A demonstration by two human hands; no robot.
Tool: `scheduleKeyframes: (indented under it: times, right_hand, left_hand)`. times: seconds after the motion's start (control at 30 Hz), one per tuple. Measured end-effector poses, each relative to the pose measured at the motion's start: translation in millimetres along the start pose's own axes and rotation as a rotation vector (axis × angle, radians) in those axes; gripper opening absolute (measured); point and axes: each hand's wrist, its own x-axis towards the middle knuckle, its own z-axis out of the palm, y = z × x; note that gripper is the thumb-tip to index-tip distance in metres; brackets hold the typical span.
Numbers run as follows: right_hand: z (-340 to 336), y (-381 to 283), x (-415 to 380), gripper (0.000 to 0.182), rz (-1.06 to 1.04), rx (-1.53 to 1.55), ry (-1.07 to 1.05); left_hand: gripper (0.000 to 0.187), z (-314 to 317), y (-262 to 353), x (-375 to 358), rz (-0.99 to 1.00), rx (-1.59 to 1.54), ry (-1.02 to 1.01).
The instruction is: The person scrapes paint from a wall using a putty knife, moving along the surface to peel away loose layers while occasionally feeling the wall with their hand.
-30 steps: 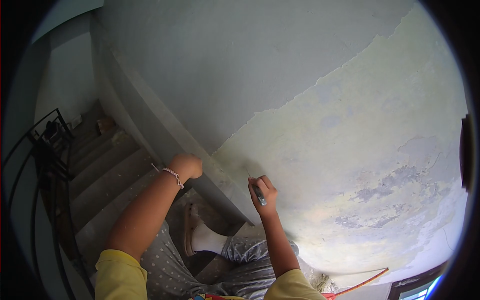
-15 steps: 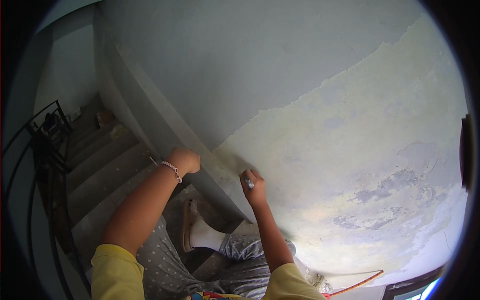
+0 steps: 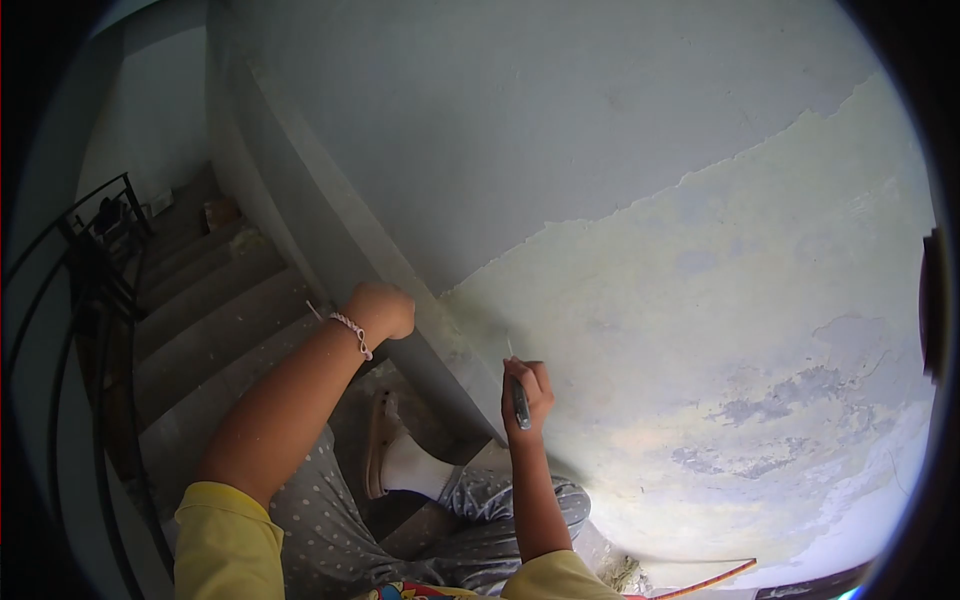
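My right hand (image 3: 529, 393) is closed around a scraper (image 3: 520, 402) with a dark handle. Its thin blade points up and shows edge-on in front of the wall (image 3: 640, 300). My left hand (image 3: 383, 311) makes a fist beside the raised ledge (image 3: 385, 260) along the wall's foot, its fingertips turned out of sight and nothing showing in it. A braided bracelet (image 3: 352, 333) circles that wrist. Above a jagged edge the wall has a smooth grey coat; below, a paler bare surface carries flaking patches (image 3: 765, 395).
Concrete stairs (image 3: 215, 300) run along the left, bordered by a black metal railing (image 3: 95, 260). My foot in a clog (image 3: 378, 440) is on a step below my hands. An orange-red stick (image 3: 710, 578) and crumbled debris (image 3: 625, 575) lie at the lower right.
My right hand has dropped slightly and turned, so the scraper's handle and upright blade now show. My left fist stays by the ledge. The view has shifted a little.
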Motion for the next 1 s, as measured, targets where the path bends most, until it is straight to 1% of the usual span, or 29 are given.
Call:
scheduleKeyframes:
  times: [0.1, 0.13, 0.17, 0.23, 0.27, 0.3, 0.37, 0.4, 0.43, 0.5, 0.53, 0.57, 0.63, 0.7, 0.73, 0.8, 0.87, 0.93, 0.97, 1.0]
  right_hand:
    - [1, 5, 21, 0.014, 0.066, -0.059, 0.005]
    - [6, 15, 23, 0.013, 0.118, 0.018, -0.039]
    - [10, 27, 15, 0.013, 0.123, 0.011, -0.038]
    - [23, 47, 5, 0.012, 0.062, 0.068, -0.266]
    - [25, 43, -2, 0.014, 0.094, 0.085, -0.277]
    - [24, 39, -10, 0.014, 0.081, 0.09, -0.278]
    - [15, 17, -14, 0.016, 0.106, -0.051, -0.094]
    - [13, 10, -12, 0.016, 0.068, -0.085, 0.027]
    - [11, 9, -9, 0.016, 0.077, -0.086, 0.024]
    - [4, 14, 2, 0.013, 0.055, -0.118, 0.098]
    - [6, 24, 5, 0.012, 0.074, -0.032, 0.048]
    - [10, 34, 4, 0.012, 0.085, -0.046, 0.056]
    - [15, 44, 2, 0.012, 0.132, 0.077, -0.13]
    - [9, 39, -7, 0.012, 0.131, 0.061, -0.12]
    - [3, 30, -9, 0.013, 0.136, 0.068, -0.075]
    - [-20, 12, -16, 0.015, 0.167, 0.061, 0.013]
    - [-60, -8, -12, 0.014, 0.062, -0.033, 0.144]
    - [-103, -10, -24, 0.013, 0.074, -0.159, 0.257]
    - [-123, -12, -28, 0.013, 0.114, -0.202, 0.301]
    - [-137, -7, -31, 0.013, 0.154, -0.167, 0.339]
  left_hand:
    - [0.034, 5, -1, 7, 0.0, 0.006, -0.001]
    - [0.034, 4, 1, 5, 0.008, 0.007, -0.004]
    - [0.033, 0, 4, 2, -0.005, 0.003, -0.015]
    - [0.033, -1, 6, 1, -0.017, -0.003, -0.019]
    - [0.033, 2, 7, 1, -0.001, 0.004, -0.005]
    - [0.033, 2, 5, 2, 0.008, 0.008, 0.014]
    - [0.033, 0, 2, 3, 0.008, 0.012, 0.022]
    - [0.033, 2, 3, 3, 0.026, 0.031, 0.014]
    - [0.033, 3, 2, 3, 0.027, 0.033, 0.006]
    - [0.033, 2, 0, 3, -0.002, 0.027, 0.003]
    - [0.033, 0, 1, 2, 0.013, 0.035, -0.005]
    - [0.033, -3, 1, 0, 0.006, 0.005, -0.009]
    - [0.033, -7, 2, -5, 0.014, -0.011, -0.011]
    - [0.034, -11, 1, -9, -0.005, -0.002, -0.005]
    - [0.034, -14, -2, -10, 0.004, 0.006, -0.002]
    - [0.035, -13, -4, -14, -0.009, -0.031, 0.011]
    - [0.035, -3, -13, -9, -0.014, -0.025, 0.022]
    - [0.035, -3, -20, -4, -0.023, -0.015, 0.038]
    - [0.035, -3, -20, -3, -0.041, 0.001, -0.005]
    - [0.036, -2, -20, -2, -0.059, 0.019, -0.049]
